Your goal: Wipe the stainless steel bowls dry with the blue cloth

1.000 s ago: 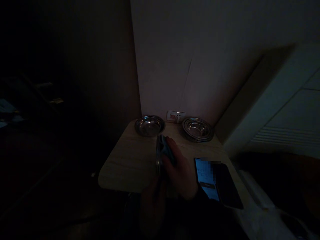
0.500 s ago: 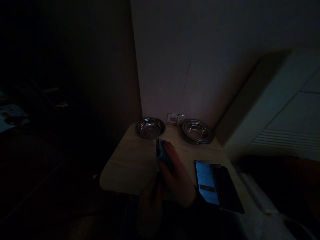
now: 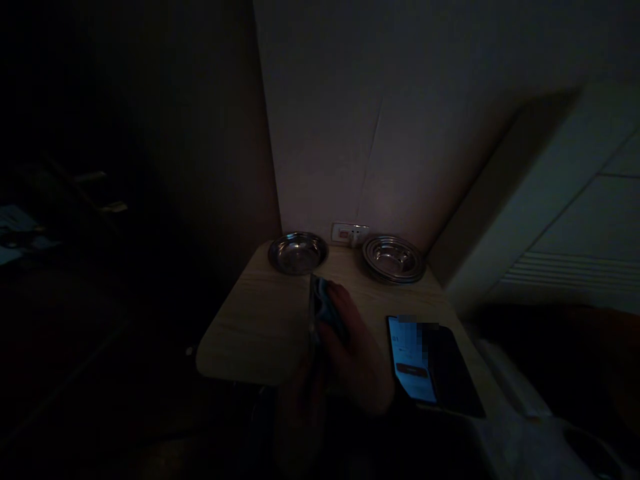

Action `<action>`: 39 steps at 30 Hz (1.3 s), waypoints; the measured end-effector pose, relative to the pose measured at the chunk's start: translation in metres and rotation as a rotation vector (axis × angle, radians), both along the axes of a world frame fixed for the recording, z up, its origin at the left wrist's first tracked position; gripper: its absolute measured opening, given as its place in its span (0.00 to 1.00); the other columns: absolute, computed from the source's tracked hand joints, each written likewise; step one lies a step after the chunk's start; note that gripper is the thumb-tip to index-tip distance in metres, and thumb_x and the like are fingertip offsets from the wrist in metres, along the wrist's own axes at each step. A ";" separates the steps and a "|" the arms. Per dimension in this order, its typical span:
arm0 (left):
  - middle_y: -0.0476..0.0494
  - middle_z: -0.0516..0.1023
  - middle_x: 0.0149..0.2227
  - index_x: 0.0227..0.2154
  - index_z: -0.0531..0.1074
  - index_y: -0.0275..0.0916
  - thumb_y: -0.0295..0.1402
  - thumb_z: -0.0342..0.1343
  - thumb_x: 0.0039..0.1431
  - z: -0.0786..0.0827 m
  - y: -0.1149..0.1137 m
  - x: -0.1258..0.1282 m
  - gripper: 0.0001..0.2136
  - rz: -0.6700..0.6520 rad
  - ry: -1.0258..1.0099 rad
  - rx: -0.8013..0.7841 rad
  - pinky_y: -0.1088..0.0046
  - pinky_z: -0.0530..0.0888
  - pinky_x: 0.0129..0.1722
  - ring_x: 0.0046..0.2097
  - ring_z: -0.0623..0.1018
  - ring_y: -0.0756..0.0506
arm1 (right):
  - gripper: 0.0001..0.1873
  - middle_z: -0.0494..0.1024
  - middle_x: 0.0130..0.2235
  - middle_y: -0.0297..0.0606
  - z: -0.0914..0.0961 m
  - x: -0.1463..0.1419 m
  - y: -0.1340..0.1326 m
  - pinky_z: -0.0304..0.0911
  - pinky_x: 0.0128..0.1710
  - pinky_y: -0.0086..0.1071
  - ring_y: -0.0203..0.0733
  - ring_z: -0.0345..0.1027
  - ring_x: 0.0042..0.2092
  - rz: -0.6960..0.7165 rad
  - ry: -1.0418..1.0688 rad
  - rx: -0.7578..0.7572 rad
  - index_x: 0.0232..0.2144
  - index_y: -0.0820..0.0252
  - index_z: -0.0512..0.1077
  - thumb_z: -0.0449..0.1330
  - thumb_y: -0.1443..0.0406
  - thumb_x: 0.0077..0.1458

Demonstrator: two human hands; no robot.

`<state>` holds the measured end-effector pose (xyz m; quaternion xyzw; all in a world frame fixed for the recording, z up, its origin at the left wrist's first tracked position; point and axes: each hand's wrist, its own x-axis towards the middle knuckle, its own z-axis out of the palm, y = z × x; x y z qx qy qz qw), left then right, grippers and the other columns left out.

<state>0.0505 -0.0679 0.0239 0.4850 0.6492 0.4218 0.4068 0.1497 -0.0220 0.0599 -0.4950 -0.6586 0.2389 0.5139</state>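
Observation:
My right hand [image 3: 357, 353] is closed around a bluish folded cloth [image 3: 327, 307] and presses it against a dark metal dish [image 3: 312, 303]. That dish is seen nearly edge-on, so only a thin rim shows; its exact shape is lost in the dark. Lower down, my left hand [image 3: 300, 400] is closed at the dish's near end, its fingers dim. Beyond the hands, a shiny round metal dish [image 3: 299, 255] lies at the back left of the wooden table [image 3: 250, 333]. A stack of several metal dishes [image 3: 394, 260] sits at the back right.
On the table's right side lie a lit phone [image 3: 411, 363] and a dark flat slab [image 3: 455, 370] beside it. A wall socket [image 3: 350, 233] with a plug is just behind the table. A pale slatted panel [image 3: 565, 247] stands to the right. The room is very dark.
The view has shifted slightly, so the table and dishes sit a little higher and further left. My hands keep their hold, with the dish and cloth turned slightly.

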 end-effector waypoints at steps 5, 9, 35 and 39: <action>0.35 0.78 0.42 0.39 0.75 0.36 0.48 0.48 0.49 -0.002 -0.001 -0.003 0.23 0.029 0.001 -0.041 0.60 0.70 0.48 0.45 0.76 0.36 | 0.24 0.63 0.58 0.42 0.000 -0.002 0.004 0.51 0.59 0.43 0.45 0.53 0.60 0.024 -0.011 -0.008 0.56 0.58 0.61 0.51 0.67 0.56; 0.33 0.78 0.42 0.40 0.75 0.34 0.48 0.48 0.48 -0.002 0.000 -0.006 0.24 0.050 -0.005 -0.039 0.59 0.71 0.46 0.43 0.76 0.36 | 0.29 0.56 0.62 0.40 -0.001 -0.005 0.002 0.48 0.60 0.43 0.45 0.45 0.63 0.043 -0.031 0.039 0.58 0.57 0.57 0.54 0.68 0.54; 0.39 0.76 0.45 0.36 0.76 0.41 0.44 0.53 0.49 -0.028 -0.016 -0.018 0.16 0.309 0.001 0.030 0.67 0.74 0.44 0.48 0.75 0.39 | 0.20 0.78 0.39 0.37 -0.026 0.023 0.016 0.68 0.35 0.32 0.42 0.73 0.38 -0.151 0.709 -0.365 0.44 0.56 0.71 0.55 0.52 0.53; 0.40 0.76 0.46 0.41 0.73 0.42 0.43 0.52 0.50 -0.032 -0.015 -0.020 0.17 0.330 0.080 0.065 0.64 0.74 0.44 0.47 0.75 0.38 | 0.21 0.77 0.43 0.41 -0.035 0.030 0.008 0.69 0.38 0.36 0.45 0.71 0.44 -0.237 0.568 -0.308 0.43 0.56 0.72 0.51 0.51 0.55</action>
